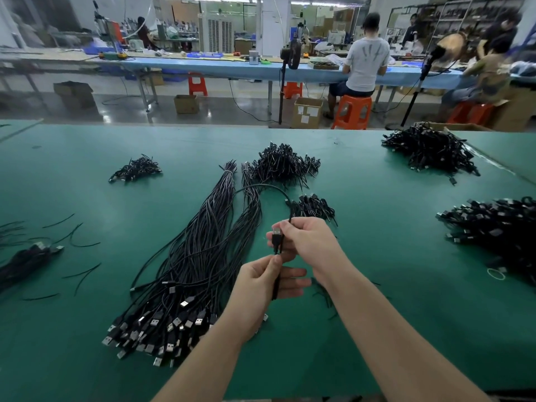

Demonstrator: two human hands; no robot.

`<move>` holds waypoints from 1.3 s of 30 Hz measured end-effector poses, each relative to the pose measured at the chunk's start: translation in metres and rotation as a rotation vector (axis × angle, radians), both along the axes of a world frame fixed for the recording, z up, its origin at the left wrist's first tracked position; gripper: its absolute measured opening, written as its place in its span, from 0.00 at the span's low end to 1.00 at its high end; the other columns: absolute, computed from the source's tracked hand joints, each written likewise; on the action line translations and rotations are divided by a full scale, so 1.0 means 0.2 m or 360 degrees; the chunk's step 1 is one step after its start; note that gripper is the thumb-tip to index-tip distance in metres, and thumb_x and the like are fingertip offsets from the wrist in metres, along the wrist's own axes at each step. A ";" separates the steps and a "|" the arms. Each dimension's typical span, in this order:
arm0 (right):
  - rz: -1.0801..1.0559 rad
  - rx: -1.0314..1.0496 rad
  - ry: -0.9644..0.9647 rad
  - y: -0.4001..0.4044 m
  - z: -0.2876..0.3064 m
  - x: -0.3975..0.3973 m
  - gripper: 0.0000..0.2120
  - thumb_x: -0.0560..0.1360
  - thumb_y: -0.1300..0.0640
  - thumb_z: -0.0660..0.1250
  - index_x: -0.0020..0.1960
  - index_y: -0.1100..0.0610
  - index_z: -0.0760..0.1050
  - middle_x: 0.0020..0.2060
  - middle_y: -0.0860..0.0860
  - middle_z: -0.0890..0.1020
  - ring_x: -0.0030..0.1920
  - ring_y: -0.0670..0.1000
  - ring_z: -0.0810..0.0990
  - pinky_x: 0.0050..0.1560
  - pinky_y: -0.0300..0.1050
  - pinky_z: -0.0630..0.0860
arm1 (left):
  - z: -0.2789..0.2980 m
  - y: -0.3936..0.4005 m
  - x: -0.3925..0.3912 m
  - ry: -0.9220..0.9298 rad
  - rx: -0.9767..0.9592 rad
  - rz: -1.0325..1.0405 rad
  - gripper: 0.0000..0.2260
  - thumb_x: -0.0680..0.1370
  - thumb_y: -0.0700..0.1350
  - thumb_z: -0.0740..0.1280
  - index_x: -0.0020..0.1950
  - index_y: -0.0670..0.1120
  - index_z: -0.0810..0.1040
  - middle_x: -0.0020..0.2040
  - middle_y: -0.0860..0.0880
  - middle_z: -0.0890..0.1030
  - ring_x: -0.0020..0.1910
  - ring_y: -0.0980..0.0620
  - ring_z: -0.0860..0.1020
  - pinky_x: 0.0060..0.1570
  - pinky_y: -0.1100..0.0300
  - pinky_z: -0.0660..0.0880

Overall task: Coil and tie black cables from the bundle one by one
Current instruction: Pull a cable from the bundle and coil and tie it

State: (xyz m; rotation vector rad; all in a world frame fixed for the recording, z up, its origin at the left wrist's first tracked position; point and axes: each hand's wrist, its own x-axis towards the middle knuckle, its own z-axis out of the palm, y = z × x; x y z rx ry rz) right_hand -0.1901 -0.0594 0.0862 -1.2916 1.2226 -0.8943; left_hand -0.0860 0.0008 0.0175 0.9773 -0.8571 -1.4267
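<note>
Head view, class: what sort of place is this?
Probably a cable assembly workshop: heaps of coiled black cables on a green worktable, a loose cable bundle, and workers on orange stools at long benches.

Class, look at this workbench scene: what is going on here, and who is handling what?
A person at a green table is working one black cable free of the long bundle. The right hand grips the cable beside its USB plug; the left hand pinches the cable just below. Its far end still loops across the table. Piles of coiled cables lie around.
</note>
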 end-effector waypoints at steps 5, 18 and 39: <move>-0.0017 -0.0023 -0.0101 0.02 -0.01 0.02 0.12 0.83 0.56 0.62 0.46 0.59 0.81 0.40 0.52 0.87 0.44 0.50 0.87 0.36 0.38 0.80 | -0.01 -0.01 0.00 -0.0041 -0.0010 -0.0012 0.16 0.86 0.45 0.57 0.62 0.37 0.78 0.47 0.34 0.85 0.47 0.37 0.85 0.45 0.51 0.82; -0.0074 -0.0117 -0.0185 0.10 0.02 0.04 0.09 0.80 0.56 0.67 0.47 0.54 0.85 0.43 0.48 0.87 0.49 0.46 0.85 0.47 0.33 0.78 | -0.06 -0.11 0.02 0.0382 0.0281 0.0590 0.12 0.86 0.42 0.59 0.58 0.35 0.76 0.46 0.36 0.86 0.46 0.40 0.86 0.41 0.55 0.83; -0.0189 0.1160 -0.1512 0.31 -0.29 0.08 0.13 0.78 0.65 0.66 0.38 0.69 0.84 0.48 0.64 0.85 0.42 0.58 0.87 0.37 0.53 0.84 | 0.26 -0.21 0.13 0.0646 -0.0046 0.0729 0.14 0.86 0.41 0.55 0.55 0.33 0.76 0.41 0.41 0.86 0.42 0.45 0.86 0.36 0.60 0.81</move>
